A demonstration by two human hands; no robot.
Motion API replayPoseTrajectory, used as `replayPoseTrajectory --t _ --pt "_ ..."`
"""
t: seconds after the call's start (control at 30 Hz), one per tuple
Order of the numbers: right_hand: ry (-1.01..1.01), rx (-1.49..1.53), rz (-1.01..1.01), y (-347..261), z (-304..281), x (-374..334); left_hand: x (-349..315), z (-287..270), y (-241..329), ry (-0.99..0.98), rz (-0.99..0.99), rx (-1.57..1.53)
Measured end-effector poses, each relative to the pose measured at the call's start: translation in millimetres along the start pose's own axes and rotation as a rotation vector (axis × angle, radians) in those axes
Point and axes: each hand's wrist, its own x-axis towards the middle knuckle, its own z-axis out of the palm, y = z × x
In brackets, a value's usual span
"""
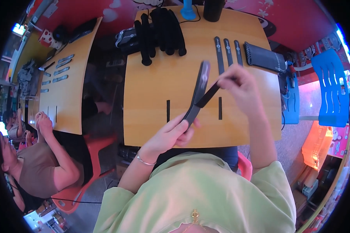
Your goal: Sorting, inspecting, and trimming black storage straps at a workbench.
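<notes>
My left hand [177, 134] is closed round the lower end of a dark strap with a pale printed mark [201, 83], held above the near part of the wooden table [147, 87]. The strap's printed end stands up and away from me. From its middle, a narrower black strip [209, 96] slants up to the right. My right hand [239, 85] pinches the far end of that strip. Whether the strip is joined to the strap I cannot tell. Two short black strips, a left one [168, 111] and a right one [220, 108], lie on the table on either side.
Three dark straps [228, 52] lie beyond my right hand, beside a black spiral-bound pad [264, 57]. Long black padded pieces [161, 33] are heaped at the back left, near a dark cylinder [214, 9]. At the left table [72, 93] a person [46, 161] sits with several similar straps.
</notes>
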Motion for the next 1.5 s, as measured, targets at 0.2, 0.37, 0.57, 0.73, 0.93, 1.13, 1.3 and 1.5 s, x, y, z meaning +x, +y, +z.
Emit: replayPoseTrajectory --t 0.2,0.37,0.57,0.73,0.93,1.13,1.3,1.5 --pt "0.341 -0.256 -0.179 -4.1 -81.8 50.4 -44.2 -23.5 -9.3 -0.062 -0.113 -0.063" --pt "0.488 -0.330 -0.371 -7.3 -93.5 78.5 -56.9 -36.5 -8.2 -0.127 -0.089 -0.081" --pt "0.536 -0.519 -0.498 -1.7 -83.3 92.6 -55.1 -46.6 -9.6 -0.168 0.013 -0.090" --pt "0.520 -0.883 -0.612 34.8 -61.6 97.2 -33.4 -36.1 -7.9 -0.150 -0.006 -0.221" --pt "0.217 -1.006 -0.643 90.3 -25.9 74.6 -21.3 -28.4 -14.3 -0.099 -0.020 -0.240" --pt "0.076 -1.066 -0.461 99.9 -18.0 59.8 -11.5 -30.9 -16.7 -0.089 0.058 -0.319" --pt "-0.021 -1.052 -0.340 77.9 -16.1 54.6 -4.5 -32.6 -16.3 -0.056 0.119 -0.361" --pt "0.044 -1.041 -0.301 78.3 -22.3 77.5 -3.5 -31.3 -13.5 -0.041 0.130 -0.346"
